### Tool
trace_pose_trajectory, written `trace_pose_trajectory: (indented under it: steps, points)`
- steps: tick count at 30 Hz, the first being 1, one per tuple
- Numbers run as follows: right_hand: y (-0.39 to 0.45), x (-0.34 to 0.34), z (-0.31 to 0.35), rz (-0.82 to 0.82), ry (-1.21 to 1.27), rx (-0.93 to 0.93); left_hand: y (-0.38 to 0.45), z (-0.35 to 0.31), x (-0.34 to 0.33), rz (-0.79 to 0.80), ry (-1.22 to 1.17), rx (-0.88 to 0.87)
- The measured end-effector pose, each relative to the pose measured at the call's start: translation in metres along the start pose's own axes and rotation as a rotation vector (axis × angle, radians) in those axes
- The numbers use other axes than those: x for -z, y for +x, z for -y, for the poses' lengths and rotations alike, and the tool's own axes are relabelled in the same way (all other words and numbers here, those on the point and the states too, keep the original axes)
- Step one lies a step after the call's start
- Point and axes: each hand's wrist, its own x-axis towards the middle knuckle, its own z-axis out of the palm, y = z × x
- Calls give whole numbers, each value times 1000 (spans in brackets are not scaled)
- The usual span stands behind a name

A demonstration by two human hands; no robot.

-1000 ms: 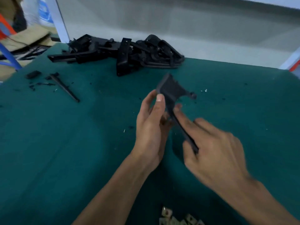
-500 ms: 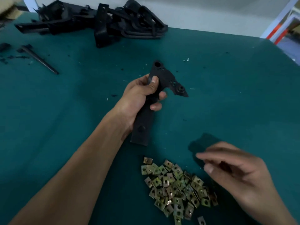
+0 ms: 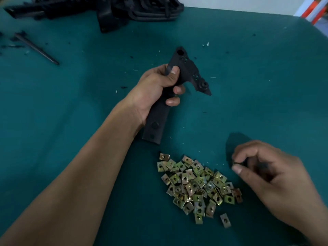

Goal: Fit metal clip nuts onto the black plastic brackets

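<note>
head view: my left hand grips the black plastic bracket round its middle, its holed head toward the far edge of the bench, its long foot pointing back at me. no clip nut on it that i can see. clip nuts lie heaped near the near edge, just right of the bracket's foot. my right hand hovers beside the heap, fingers curled, thumb and forefinger pinched on something small and dark; can't tell what. step: fetching a nut. next calls for one nut, open side toward a bracket hole. more brackets piled at the far edge. since half a second ago: right hand's fingers curled in tighter; bracket unmoved.
</note>
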Motion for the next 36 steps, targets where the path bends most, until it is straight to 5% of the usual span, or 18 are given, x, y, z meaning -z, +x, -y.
trace_pose_trajectory:
  steps: [6,12,23,36]
  points:
    - [57,-14,-3,-42,635,-71,2,2,3,43,-16,5]
    - [145,-37,9,-259,1160,-240,1,3,9,102,-27,-22]
    - [175,-48,10,88,1222,-186,0,-3,13,66,41,-65]
    - [179,-49,16,11,1274,-271,0,-7,19,23,99,-96]
